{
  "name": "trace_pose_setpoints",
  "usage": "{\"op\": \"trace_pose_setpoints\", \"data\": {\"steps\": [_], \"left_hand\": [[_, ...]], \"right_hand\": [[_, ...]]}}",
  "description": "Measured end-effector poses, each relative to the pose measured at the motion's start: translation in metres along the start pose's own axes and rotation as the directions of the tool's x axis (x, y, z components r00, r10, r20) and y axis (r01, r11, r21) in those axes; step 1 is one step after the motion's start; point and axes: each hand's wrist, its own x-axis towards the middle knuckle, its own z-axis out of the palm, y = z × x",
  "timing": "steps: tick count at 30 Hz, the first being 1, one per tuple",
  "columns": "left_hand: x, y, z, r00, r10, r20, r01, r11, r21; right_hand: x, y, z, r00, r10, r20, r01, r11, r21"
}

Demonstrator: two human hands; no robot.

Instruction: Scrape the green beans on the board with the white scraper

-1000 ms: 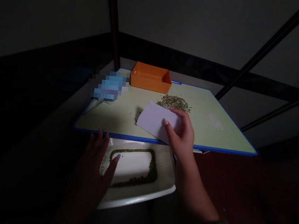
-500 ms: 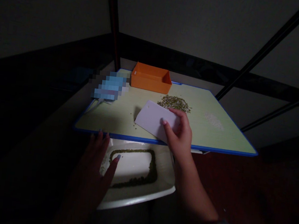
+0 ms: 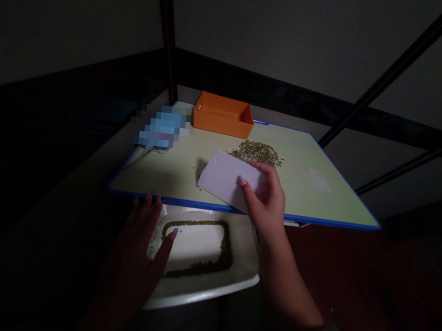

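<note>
My right hand (image 3: 267, 196) grips a flat white scraper (image 3: 221, 179) by its right end, thumb on the near face. The scraper is tilted on the pale green tabletop (image 3: 157, 174), close to its front edge. Just beyond it lies a spread of small green beans or seeds (image 3: 257, 152), with a few loose grains by the scraper's left corner. My left hand (image 3: 144, 241) is at the left side of a white basin (image 3: 191, 299) below the table edge, fingers spread. More green grains (image 3: 228, 250) line the edges of the basin's floor.
An orange open box (image 3: 221, 122) stands at the back of the table. A blurred blue item (image 3: 164, 128) is at the left, with a white cable (image 3: 143, 154) beside it. A pale patch of fine bits (image 3: 316, 178) lies to the right. Dark panelled walls surround the table.
The scraper and my right hand have shifted very slightly toward me. A few grains now show along the scraper's upper edge. My left hand has stayed in place.
</note>
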Motion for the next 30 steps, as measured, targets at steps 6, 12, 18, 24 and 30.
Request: {"op": "trace_pose_setpoints", "data": {"steps": [6,12,18,24,30], "left_hand": [[0.001,0.001,-0.001,1.000,-0.005,0.010,0.005,1.000,0.005],[0.002,0.000,-0.001,0.999,-0.017,0.039,0.017,1.000,0.007],[0.003,0.002,-0.002,0.999,-0.028,0.033,0.028,1.000,0.008],[0.002,0.003,-0.001,0.999,-0.032,0.024,0.032,0.999,0.001],[0.002,0.002,-0.003,0.998,-0.035,0.044,0.035,0.999,-0.009]], "right_hand": [[0.003,-0.001,0.001,1.000,0.001,-0.008,0.000,0.999,0.040],[0.007,0.000,0.006,0.997,-0.048,0.055,0.044,0.996,0.075],[0.007,0.002,0.007,0.994,-0.038,0.100,0.029,0.995,0.096],[0.010,0.003,0.004,0.991,-0.026,0.130,0.000,0.981,0.196],[0.012,0.007,0.002,0.982,-0.048,0.185,-0.005,0.960,0.280]]}}
